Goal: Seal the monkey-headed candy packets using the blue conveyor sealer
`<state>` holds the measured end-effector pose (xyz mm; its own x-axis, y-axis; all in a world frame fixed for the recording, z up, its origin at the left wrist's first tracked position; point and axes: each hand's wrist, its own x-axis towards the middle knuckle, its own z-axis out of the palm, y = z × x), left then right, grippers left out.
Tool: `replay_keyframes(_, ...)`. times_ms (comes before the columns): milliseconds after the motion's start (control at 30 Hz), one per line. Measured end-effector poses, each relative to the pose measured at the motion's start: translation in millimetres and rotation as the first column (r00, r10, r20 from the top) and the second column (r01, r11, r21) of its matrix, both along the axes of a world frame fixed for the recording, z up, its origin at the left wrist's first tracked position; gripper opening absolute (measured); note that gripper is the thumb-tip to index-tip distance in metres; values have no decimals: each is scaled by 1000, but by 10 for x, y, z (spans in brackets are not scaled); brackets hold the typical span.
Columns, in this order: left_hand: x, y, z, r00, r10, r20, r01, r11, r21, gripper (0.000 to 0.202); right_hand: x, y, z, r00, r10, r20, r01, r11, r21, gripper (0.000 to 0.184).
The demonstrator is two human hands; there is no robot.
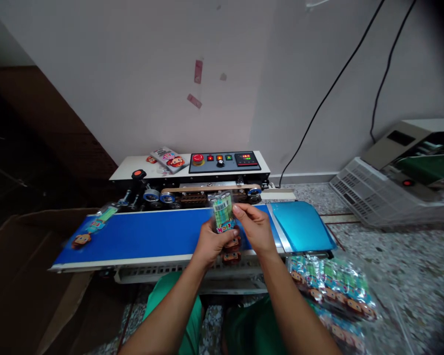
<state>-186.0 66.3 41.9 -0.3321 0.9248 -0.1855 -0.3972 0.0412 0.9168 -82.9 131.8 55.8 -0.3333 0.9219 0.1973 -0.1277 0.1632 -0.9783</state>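
Note:
A clear plastic packet [222, 209] with green contents, a barcode and a printed cartoon head at its lower end is held upright over the blue belt. Two cartoon heads show below, so a second packet may lie behind it. My left hand [209, 243] is closed around its lower left side, thumb across the front. With thumb and fingertips, my right hand [257, 228] pinches the upper right edge. Behind the packet runs the band sealing machine [210, 189], its rollers and tan band at belt height. Another packet [98, 224] lies on the belt's left end.
The blue conveyor belt [144, 234] ends left above an open cardboard box [11, 251]. Several filled packets [333, 283] lie in plastic at lower right. The control panel [225, 161] has a red stop button. A white crate [370, 197] stands right, below black cables [329, 91].

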Motion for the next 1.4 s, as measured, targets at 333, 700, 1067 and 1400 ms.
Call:
replay_keyframes(333,63,-15,8,997,-73,-26,73,997,31,37,21,74,-89,959,-90,-268,29,975,-222,17)
replay_keyframes(700,-32,16,28,998,-8,-60,9,1000,13,40,129,53,-47,992,56,-109,-73,985,-155,35)
replay_keyframes(1067,42,-12,36,989,-141,-35,139,989,-48,46,271,194,5,855,-427,-295,457,889,36,24)
replay_keyframes(1400,22,-9,50,997,-51,-65,45,995,-85,45,1040,735,-414,572,-590,570,462,806,370,37)
